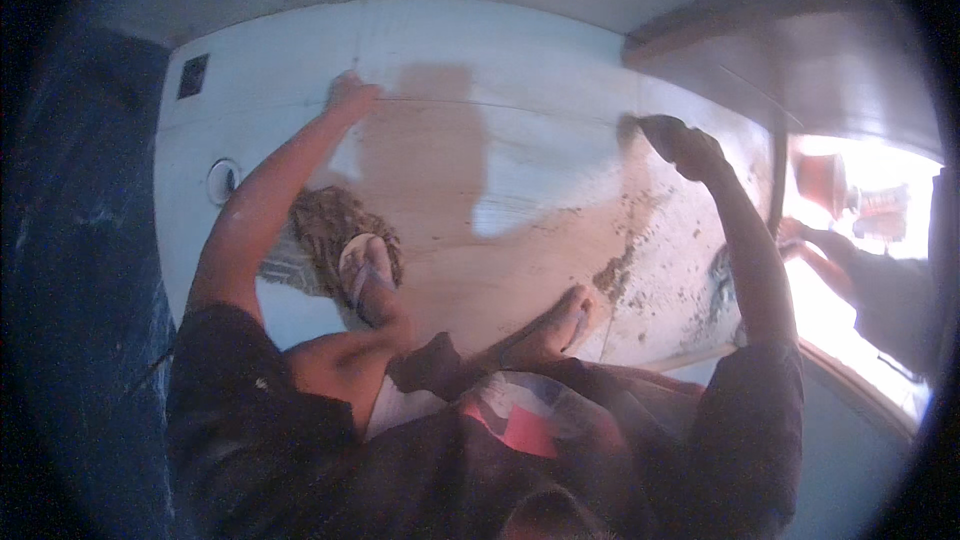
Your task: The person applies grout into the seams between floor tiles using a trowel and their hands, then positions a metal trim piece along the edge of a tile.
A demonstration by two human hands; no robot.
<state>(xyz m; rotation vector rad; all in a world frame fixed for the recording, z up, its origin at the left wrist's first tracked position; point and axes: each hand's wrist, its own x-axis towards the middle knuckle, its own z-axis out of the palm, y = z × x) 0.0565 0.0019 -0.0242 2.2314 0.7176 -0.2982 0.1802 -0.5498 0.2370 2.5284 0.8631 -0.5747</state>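
My left hand (352, 92) is closed and low over the pale tiled floor (560, 70), beside a straight joint line. Whatever its fingers grip, if anything, is too small and blurred to make out. Further right, my right hand (697, 153) grips a dark, flat, pointed tool (658, 130), possibly a trowel; its tip is at the floor by a brownish smear. A wide brown wet film (425, 150) covers the floor between my hands. Near my left foot lies a heap of brown, muddy mix (325, 230), and crumbs of it (620, 275) are scattered below my right hand.
My sandalled feet (368, 275) stand on the floor. A round pipe opening (224, 180) and a dark square drain (193, 77) are at the left. Walls rise at the far side and left. Another person's arm (825, 250) reaches in at the bright doorway on the right.
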